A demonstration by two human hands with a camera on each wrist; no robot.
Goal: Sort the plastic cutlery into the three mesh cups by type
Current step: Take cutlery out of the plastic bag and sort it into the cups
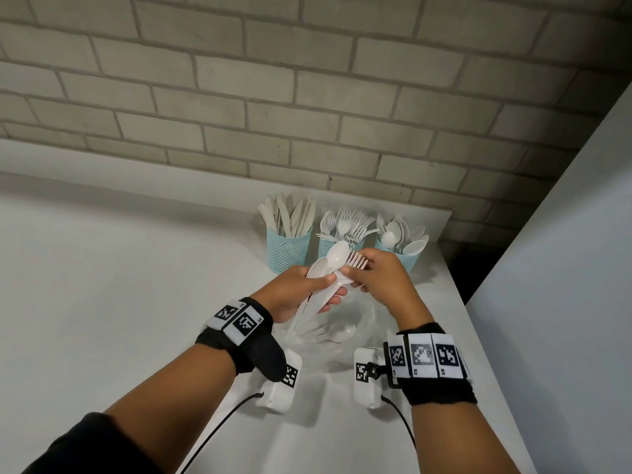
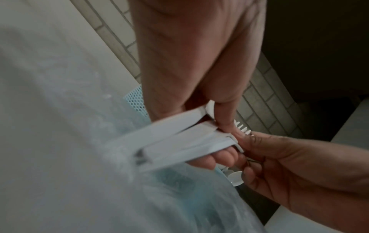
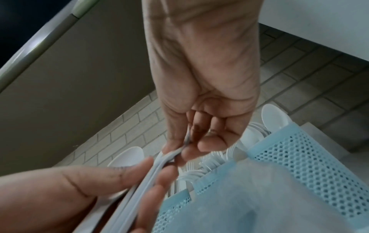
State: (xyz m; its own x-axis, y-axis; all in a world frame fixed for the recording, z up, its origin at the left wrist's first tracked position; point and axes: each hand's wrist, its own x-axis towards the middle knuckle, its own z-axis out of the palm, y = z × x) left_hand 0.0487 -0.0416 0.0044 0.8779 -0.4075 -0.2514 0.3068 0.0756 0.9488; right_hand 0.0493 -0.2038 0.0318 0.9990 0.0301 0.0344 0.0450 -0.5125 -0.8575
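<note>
— What have we got in hand?

— Our left hand (image 1: 301, 289) is wrapped round a bundle of spoons (image 1: 326, 268), handles running down toward our wrist and bowls pointing up and away toward the cups. Our right hand (image 1: 379, 278) pinches a fork (image 1: 355, 261) lying across the top of that bundle, tines to the right.

— And where does the fork belong?

— The fork cup (image 1: 337, 246) stands just past our fingers, the middle of three, with the knife cup (image 1: 289, 249) on its left and the spoon cup (image 1: 400, 253) on its right. Our right hand is the nearer one.

— So what does the move turn on?

— We judge the fork must slide free sideways, then tip handle-down into the middle cup. More pieces wait in the clear bowl (image 1: 367, 331) beneath our hands.
</note>
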